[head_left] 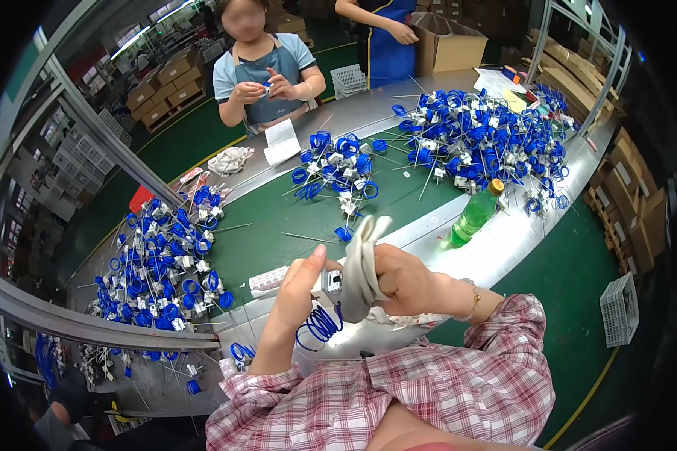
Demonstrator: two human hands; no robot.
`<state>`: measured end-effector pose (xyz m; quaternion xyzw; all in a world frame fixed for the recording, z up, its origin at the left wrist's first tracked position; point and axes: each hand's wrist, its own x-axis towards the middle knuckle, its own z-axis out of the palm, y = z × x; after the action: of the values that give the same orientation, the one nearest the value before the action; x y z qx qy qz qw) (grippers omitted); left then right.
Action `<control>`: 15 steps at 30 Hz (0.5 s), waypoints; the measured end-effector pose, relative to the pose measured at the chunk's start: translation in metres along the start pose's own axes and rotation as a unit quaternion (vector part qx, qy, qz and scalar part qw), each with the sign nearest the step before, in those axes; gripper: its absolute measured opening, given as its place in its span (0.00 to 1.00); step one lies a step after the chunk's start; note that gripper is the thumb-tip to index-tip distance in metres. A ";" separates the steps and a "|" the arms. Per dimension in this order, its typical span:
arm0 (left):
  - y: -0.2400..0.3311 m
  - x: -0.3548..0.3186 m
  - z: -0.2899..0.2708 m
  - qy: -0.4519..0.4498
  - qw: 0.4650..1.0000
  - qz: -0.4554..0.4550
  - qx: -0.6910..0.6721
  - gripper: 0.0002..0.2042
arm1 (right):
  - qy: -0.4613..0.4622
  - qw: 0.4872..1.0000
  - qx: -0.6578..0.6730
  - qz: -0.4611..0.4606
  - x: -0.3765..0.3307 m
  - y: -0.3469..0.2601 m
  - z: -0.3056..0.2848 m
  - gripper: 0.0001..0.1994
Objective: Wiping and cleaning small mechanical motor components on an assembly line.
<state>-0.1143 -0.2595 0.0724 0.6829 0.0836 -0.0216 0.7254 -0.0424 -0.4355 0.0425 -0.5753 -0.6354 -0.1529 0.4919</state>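
My left hand [297, 289] is closed round a small boxy part [332, 281], white and grey with a dark spot on its face. A loose blue coil [320, 328] hangs just below and seems to belong to it. Close beside, my right hand [408, 279] grips a bunched greyish-white cloth [362, 270], perhaps a glove, right up against the part. The cloth hides my right fingertips and one side of the part. Both hands are above the near edge of the bench.
Heaps of similar blue-coiled parts with thin metal rods lie at left [162, 263], centre [338, 169] and right [489, 139]. A green bottle [472, 218] stands right of my hands. Across the bench [259, 214], a person [267, 79] handles a small blue piece. A metal post [116, 135] rises at left.
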 end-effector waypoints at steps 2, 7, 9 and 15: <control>0.010 0.001 -0.005 -0.080 0.996 -0.036 -0.020 0.22 | 0.031 0.998 -0.046 -0.032 0.002 0.002 0.001 0.18; -0.010 0.004 -0.003 0.102 0.994 -0.020 -0.025 0.23 | 0.036 0.999 -0.017 0.007 0.015 0.000 0.013 0.17; -0.026 0.011 -0.010 0.094 0.995 0.005 -0.028 0.21 | 0.058 0.997 0.033 0.038 0.016 -0.001 0.016 0.17; -0.013 0.006 -0.015 0.019 0.996 -0.025 -0.088 0.21 | 0.051 0.997 -0.048 0.026 0.020 -0.005 0.014 0.16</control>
<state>-0.1113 -0.2450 0.0581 0.6146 0.1155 -0.0193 0.7801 -0.0499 -0.4151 0.0538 -0.6060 -0.5859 -0.1995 0.4997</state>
